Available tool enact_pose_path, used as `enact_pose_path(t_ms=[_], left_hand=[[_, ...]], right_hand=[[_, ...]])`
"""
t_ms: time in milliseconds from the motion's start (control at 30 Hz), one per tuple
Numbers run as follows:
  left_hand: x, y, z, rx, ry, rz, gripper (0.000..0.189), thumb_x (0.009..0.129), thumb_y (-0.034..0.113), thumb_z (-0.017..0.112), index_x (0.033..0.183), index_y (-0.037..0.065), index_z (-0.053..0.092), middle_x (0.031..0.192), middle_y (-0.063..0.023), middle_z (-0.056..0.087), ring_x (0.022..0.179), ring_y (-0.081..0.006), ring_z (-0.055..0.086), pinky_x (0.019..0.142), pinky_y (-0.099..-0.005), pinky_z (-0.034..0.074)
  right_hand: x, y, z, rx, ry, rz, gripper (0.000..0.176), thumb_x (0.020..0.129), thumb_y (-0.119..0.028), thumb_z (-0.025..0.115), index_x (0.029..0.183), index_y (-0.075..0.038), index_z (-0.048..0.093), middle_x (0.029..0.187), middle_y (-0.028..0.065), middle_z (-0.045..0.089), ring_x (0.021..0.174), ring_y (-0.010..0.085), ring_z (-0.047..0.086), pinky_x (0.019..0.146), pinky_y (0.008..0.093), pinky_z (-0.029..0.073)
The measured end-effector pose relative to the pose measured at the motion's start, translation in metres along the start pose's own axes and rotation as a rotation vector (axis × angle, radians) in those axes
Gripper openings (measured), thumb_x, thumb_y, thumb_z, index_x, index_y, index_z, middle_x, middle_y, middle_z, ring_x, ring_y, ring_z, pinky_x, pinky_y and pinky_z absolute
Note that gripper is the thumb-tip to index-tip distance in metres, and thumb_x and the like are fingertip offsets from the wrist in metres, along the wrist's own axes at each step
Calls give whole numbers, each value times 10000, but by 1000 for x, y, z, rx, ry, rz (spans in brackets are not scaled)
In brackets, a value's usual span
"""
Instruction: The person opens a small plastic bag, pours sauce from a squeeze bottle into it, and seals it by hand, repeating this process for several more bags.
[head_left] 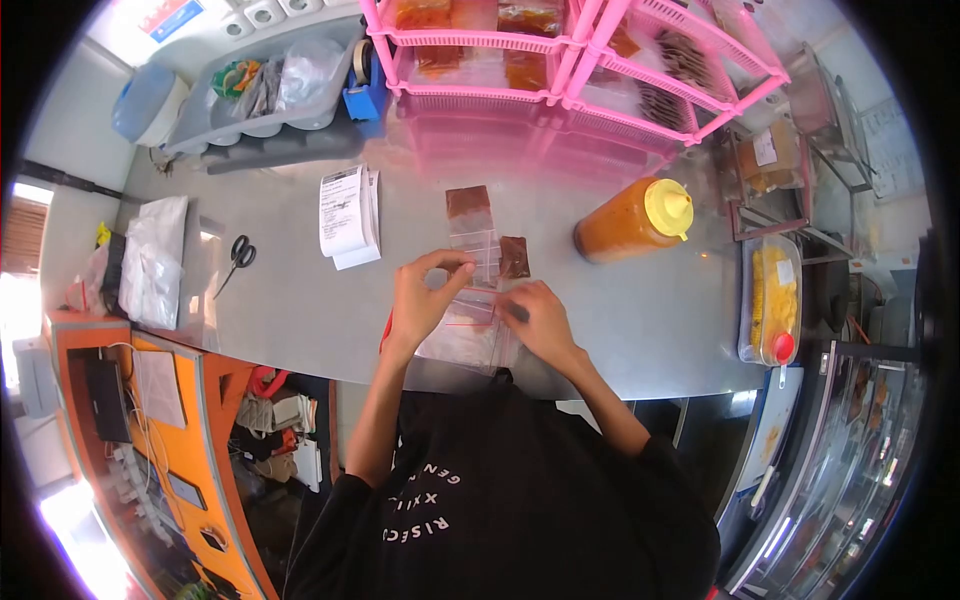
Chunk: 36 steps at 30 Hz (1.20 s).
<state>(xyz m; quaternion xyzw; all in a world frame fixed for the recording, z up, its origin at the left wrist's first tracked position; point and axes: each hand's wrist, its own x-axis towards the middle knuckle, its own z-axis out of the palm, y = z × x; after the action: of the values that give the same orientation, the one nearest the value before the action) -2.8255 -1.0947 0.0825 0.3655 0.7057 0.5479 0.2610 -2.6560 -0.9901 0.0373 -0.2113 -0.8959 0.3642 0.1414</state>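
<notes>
My left hand (425, 295) pinches a small clear zip bag (482, 258) between thumb and forefinger. At the right side of the clear bags, my right hand (540, 322) has its fingertips closed on a bag's edge; which bag is hard to make out. Under both hands lies a pile of clear zip bags (462, 338) with red seal lines, near the table's front edge. A flat sachet with brown contents (468, 203) lies just beyond the hands. Another brown sachet (514, 257) rests beside the held bag, above my right hand.
On the metal table (285, 300) are a sauce bottle (630, 222) with a yellow cap, papers (348, 215), scissors (238, 258) and a white plastic packet (153, 260). Pink racks (480, 95) with sachets and a grey tray (265, 95) stand behind. A yellow-filled container (772, 300) sits right.
</notes>
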Motion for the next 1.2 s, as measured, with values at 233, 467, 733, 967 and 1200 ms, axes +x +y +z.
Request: enact_pose_path(t_ms=[233,467,733,967,1200], left_hand=[[-15,-5,8,55,-66,14,191,803,57,685,979,-13,665,902,-73,693,806,-123,639,780,-273,497],[-15,0,10,75,-76,100,214,764,69,712,959,-1,658,885,-95,690,785,-177,659,732,-291,511],[-35,-3,27,102,-265,93,208,793,116,703,967,11,656,923,-104,683,804,-193,659,730,-311,523],[-34,21,27,-9,-150,31,197,829,106,679,995,5,642,912,-91,665,807,-175,648,730,-306,519],[-34,27,56,-136,-92,61,209,835,137,686,981,-4,636,947,-103,626,792,-182,635,705,-298,509]], right_hand=[[-50,21,-4,-375,-152,-335,251,732,-97,621,971,-149,677,941,11,558,925,210,499,801,338,443],[-52,31,-2,-397,-166,-497,202,728,-121,599,925,-102,639,878,35,509,859,211,492,766,340,433],[-43,25,-23,-344,-127,-427,132,706,-112,611,832,-109,652,871,28,541,881,209,513,758,336,438],[-23,-10,-75,-230,187,-146,124,723,-32,698,839,-69,676,790,40,618,738,228,577,678,338,457],[-9,-21,-54,200,285,105,115,695,0,711,791,-27,653,716,85,635,643,193,586,618,311,459]])
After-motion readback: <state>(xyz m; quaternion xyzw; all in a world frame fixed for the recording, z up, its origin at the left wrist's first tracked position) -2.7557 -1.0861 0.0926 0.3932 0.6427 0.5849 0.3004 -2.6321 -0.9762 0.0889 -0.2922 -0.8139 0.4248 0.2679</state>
